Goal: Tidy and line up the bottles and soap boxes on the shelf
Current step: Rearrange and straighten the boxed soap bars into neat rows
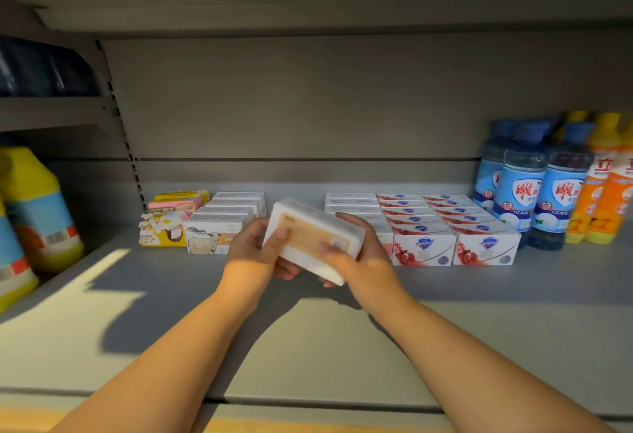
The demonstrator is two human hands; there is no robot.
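done: red boxes (445, 223), bottles (534, 189) in rows | now: left grip (255, 249) and right grip (358, 259) hold one soap box (313, 239) above shelf (513, 299) | todo, likely: place it, straighten yellow packs (164, 230)

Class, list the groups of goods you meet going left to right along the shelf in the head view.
Yellow jugs, yellow soap packs, white soap boxes with a cow, held soap pack, red-and-white soap boxes, blue bottles, orange bottles.
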